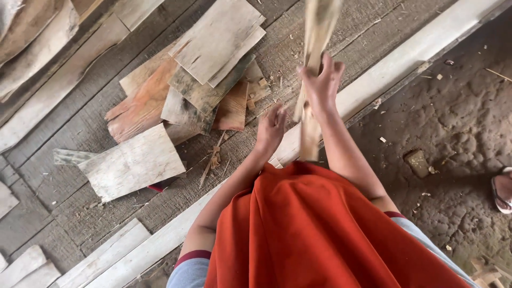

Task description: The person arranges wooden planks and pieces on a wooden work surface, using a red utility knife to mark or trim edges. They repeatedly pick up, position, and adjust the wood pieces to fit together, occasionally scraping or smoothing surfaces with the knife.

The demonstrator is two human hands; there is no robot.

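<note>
Nearest to me, an orange cloth (320,229) covers the lap at the bottom of the view, and 2 bare forearms run up from it. My right hand (321,85) is clenched around 1 long strip of wood (318,32), gripping it a little below its middle. That strip is the thing in hand: it stands close to upright, long axis running from the edge of the orange cloth up past the top of the frame, its upper end blurred and leaning slightly right. My left hand (271,129) sits just beside the lower part of the strip, fingers curled; I cannot tell whether it actually grips the wood or only rests against it.

Under the hands, 1 pale wooden beam (394,66) crosses diagonally from lower left to upper right, dividing a plank floor (58,213) on the left from packed earth (458,122) on the right. On the earth lies 1 small wood offcut (417,162), and 1 sandalled foot (502,190) shows at the right edge.

Farther out on the planks I see a loose pile of flat boards (186,90), roughly 8, overlapping, with 1 larger pale board (133,162) lying apart nearer me. Small splinters (214,158) lie scattered between them. No container is in view.
</note>
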